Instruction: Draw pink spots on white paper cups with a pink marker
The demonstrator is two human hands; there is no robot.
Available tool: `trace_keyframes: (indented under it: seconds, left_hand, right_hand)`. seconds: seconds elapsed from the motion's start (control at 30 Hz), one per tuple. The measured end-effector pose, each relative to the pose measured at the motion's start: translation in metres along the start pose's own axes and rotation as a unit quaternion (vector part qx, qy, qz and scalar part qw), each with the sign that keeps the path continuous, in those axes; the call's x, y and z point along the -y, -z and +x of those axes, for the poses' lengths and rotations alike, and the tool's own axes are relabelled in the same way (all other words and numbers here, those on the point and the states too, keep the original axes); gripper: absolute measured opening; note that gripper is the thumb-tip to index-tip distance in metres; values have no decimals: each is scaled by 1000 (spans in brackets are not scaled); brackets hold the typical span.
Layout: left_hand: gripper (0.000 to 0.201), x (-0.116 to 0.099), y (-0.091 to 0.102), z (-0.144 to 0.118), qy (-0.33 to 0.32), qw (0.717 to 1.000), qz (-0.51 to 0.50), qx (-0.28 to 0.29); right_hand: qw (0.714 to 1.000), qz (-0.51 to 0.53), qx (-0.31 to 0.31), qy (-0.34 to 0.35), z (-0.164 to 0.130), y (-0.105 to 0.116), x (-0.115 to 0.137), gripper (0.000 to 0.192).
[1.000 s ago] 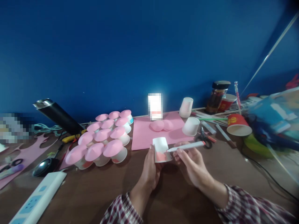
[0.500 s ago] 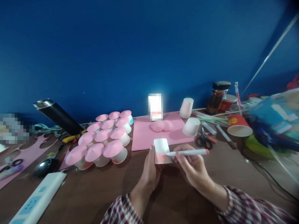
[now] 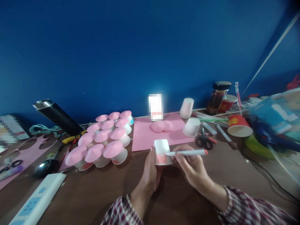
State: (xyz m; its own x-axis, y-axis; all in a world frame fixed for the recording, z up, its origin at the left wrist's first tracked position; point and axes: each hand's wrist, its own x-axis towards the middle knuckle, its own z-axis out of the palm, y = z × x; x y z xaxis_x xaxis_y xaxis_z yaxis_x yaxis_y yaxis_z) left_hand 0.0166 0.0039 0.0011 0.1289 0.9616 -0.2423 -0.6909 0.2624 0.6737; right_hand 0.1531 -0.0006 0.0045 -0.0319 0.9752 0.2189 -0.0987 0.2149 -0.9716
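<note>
Nearest the viewer, two checked sleeves rise from the bottom edge over the brown table (image 3: 93, 193); the left hand (image 3: 151, 173) stands edge-on with its fingers curled round the near-left side of an upturned paper cup (image 3: 162, 152), closed on it and steadying it on the table; the right hand (image 3: 192, 167) is pinched round a marker (image 3: 186, 153) near its writing end, thumb and forefinger pressed on the barrel.

The marker's long axis runs almost level, left to right, with the tip at the left touching the cup wall where white meets a pink-coloured lower band, and the orange cap end out to the right; so the cup lies straight left of the right hand's grip, along the line of the marker, and the left hand is at the cup's other side.

Just behind the cup lies a pink paper sheet (image 3: 145, 137) bearing two pink discs (image 3: 162, 126); to its left, a cluster of pink-topped cups (image 3: 103, 142); to its right, a tipped white cup (image 3: 191, 127), scissors (image 3: 203, 141) and a red cup (image 3: 237, 126) on its side.

Farther left, a power strip (image 3: 37, 200) and a black flask (image 3: 58, 117); at the back, against the blue wall (image 3: 140, 47), an upturned cup (image 3: 187, 108) and a dark-lidded jar (image 3: 217, 97).
</note>
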Motion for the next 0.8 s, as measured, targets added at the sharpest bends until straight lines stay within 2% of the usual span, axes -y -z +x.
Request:
trace_keyframes:
  seconds: [0.4, 0.57, 0.8]
  left_hand:
    - [47, 0, 0, 1, 1, 1000, -1, 5]
    - [45, 0, -2, 1, 8, 1000, 3, -17]
    - [46, 1, -1, 2, 3, 1000, -3, 0]
  right_hand:
    - [1000, 17, -9, -14, 0, 0, -1, 17]
    - [1000, 18, -1, -19, 0, 0, -3, 17]
    - [1000, 18, -15, -14, 0, 0, -2, 17]
